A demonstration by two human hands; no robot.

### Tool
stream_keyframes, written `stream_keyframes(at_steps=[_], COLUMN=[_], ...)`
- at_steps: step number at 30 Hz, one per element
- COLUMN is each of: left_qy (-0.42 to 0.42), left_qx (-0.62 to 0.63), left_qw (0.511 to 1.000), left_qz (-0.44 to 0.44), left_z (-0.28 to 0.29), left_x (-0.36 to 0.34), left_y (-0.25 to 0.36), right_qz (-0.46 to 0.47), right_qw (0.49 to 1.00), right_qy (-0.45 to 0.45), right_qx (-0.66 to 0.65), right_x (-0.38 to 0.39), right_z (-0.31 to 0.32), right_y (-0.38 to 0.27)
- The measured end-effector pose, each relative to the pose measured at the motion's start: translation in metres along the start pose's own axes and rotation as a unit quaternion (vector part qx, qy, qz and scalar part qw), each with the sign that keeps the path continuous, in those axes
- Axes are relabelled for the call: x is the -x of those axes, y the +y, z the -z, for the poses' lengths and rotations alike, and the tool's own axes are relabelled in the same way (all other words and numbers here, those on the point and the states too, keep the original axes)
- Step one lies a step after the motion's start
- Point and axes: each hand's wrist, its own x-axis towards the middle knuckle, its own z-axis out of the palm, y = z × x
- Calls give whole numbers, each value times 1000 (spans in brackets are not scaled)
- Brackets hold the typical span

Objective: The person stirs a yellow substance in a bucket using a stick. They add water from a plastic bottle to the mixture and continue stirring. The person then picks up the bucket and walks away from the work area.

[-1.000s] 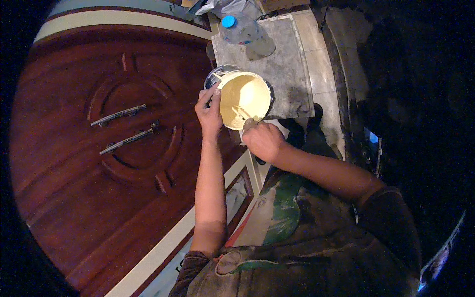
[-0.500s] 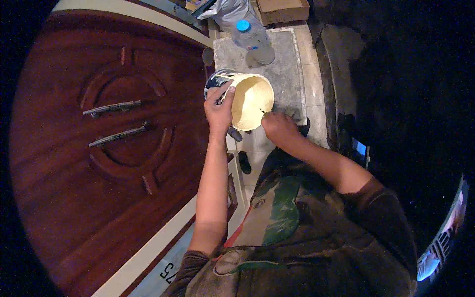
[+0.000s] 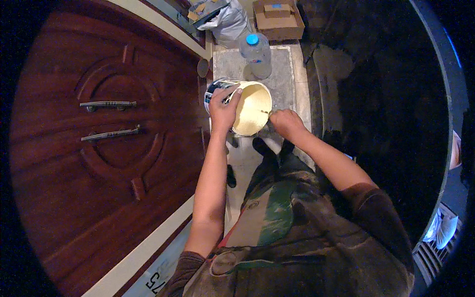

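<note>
A bucket point(image 3: 251, 111), tilted so its mouth faces me, has a dark, patterned outer wall and a cream-coated inside. My left hand point(image 3: 223, 111) grips it at the left, thumb at the rim and the fingers along the outer wall. Just off the right side of the rim, my right hand point(image 3: 288, 123) is closed around a small, thin tool point(image 3: 265, 113). The tool's tip reaches into the bucket's mouth; its kind cannot be made out, as my fist hides the rest.
A clear plastic bottle point(image 3: 257, 55) with a blue cap stands on a grey mat point(image 3: 284, 64). Farther off are a cardboard box point(image 3: 279, 30) and a whitish plastic bag point(image 3: 228, 24). A dark red door point(image 3: 109, 163) with two handles fills the left. A dark shoe point(image 3: 231, 175) lies beside it.
My right hand has drawn back a little to the right from the rim, the tool still in it. My left hand keeps its hold on the bucket. The view has shifted slightly.
</note>
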Motion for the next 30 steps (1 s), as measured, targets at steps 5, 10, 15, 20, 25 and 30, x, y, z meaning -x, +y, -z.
stream_keyframes(at_steps=[5,10,15,20,25,30], left_qy=[6,4,16,46,22,-14], left_qx=[43,-10,-19,-30,-30,-54], left_qw=[999,1000,995,997,999,998], left_qz=[-5,-20,-96,-56,-25,-9], left_z=[0,-6,-31,-62,-54,-75], left_x=[-4,-15,-27,-55,-56,-62], left_y=[-12,-4,-14,-28,-21,-51], right_qz=[-76,-63,-9,-91,-27,-35], right_qw=[996,997,996,994,997,996], right_qy=[-39,8,-75,60,-53,-72], right_qx=[28,-36,-38,-11,-39,-36], right_x=[-16,-26,-50,-110,-103,-120], right_z=[17,18,2,-1,19,-47], right_y=[-7,-27,-10,30,21,40])
